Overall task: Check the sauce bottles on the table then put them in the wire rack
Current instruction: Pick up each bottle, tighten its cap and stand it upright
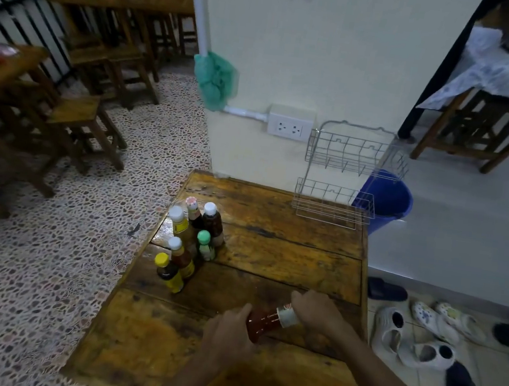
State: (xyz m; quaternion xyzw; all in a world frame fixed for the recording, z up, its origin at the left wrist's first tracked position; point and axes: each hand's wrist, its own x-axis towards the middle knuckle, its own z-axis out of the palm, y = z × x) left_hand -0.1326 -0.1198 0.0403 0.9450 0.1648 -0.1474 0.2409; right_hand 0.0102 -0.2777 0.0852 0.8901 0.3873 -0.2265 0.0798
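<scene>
Currently, left hand [229,334] grips red sauce bottle [264,322], lower centre; right hand [317,312] pinches its cap [287,316].

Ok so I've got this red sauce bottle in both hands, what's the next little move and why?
Probably finish checking the cap, then carry it to the wire rack. The left hand grips the red sauce bottle by its body, tilted, while the right hand holds its cap end. Both rack shelves look empty, and six bottles wait at the table's left edge.

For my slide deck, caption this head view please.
Both hands, left hand and right hand, grip a tilted red sauce bottle over a wooden table.
</scene>
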